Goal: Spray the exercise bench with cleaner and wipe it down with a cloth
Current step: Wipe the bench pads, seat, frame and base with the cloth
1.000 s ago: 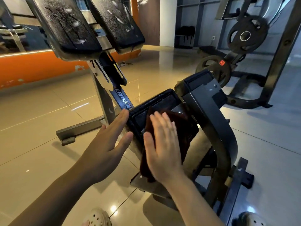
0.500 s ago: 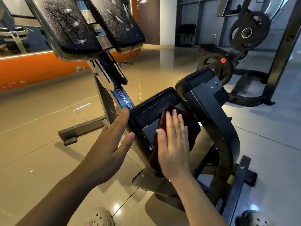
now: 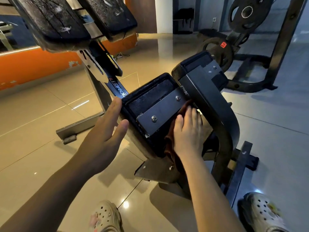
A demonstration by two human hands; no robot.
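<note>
Right hand (image 3: 188,131): lying flat with straight fingers, pressing the cloth (image 3: 172,148) against the lower pad (image 3: 150,99) of the bench (image 3: 210,104); nothing is being gripped, only pushed. Left hand (image 3: 103,136): released, fingers straight, fingertips touching the pad's left edge and seeming to be bracing it.

Cloth: dark reddish, soft and limp, bunching under the palm and hanging in folds below the wrist, beside the bolted metal bracket (image 3: 160,114). Likely light; it is probably best handled under a flat palm, or by gathering a fold at its lower hanging end.

Bench: standing on the tiled floor (image 3: 33,131), steel frame looking heavy and rigid, so unlikely to be shifting under wiping pressure. Lower pad is firm, textured vinyl, possibly slick where wet.

Upper pads (image 3: 55,22): carrying white streaks and droplets, apparently cleaner, not yet wiped.

Also present: weight plates (image 3: 247,14) on a rack behind; pale clogs (image 3: 105,216) on the person's feet.

Sprayer: not in view.
</note>
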